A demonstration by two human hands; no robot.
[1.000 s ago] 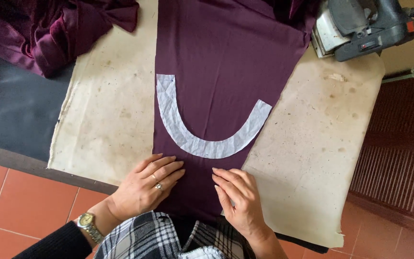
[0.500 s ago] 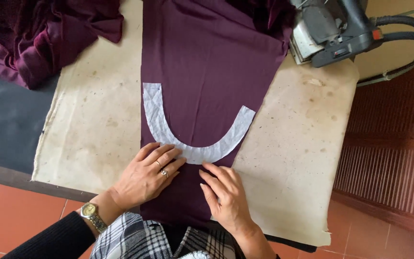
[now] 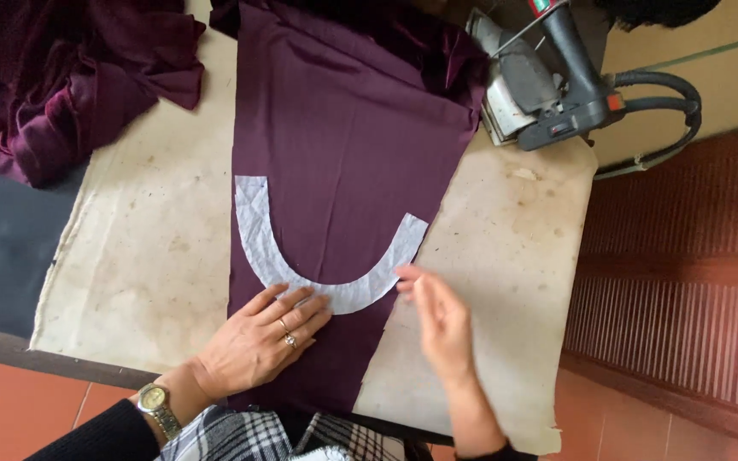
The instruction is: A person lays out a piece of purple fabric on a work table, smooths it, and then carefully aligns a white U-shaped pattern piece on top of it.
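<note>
Plum-coloured fabric panel (image 3: 343, 145) spread flat along a stained ironing board cover (image 3: 155, 248), near end hanging off the front edge. White U-shaped interfacing piece (image 3: 301, 273) lying on it, open end away from the body, its curve close to the near end.

Left hand (image 3: 262, 341): palm down, fingers spread, pressed on the cloth with fingertips over the bottom of the U; ring and wristwatch (image 3: 157, 401) showing. Right hand (image 3: 442, 320): lifted and blurred, fingers loosely extended at the right tip of the U; pinching or merely brushing the edge — cannot tell.

Handling, by judgement: both layers thin, light, limp; interfacing likely to slide or curl if nudged. Best held by flat pressure from above, or lifted by a tip of the U, not dragged from the middle.

Against half a second ago: right hand no longer flat beside the left, now raised and shifted rightward; left hand much as it was. View swung slightly; steam iron (image 3: 548, 81) and heap of crumpled maroon cloth (image 3: 70, 77) unmoved.
</note>
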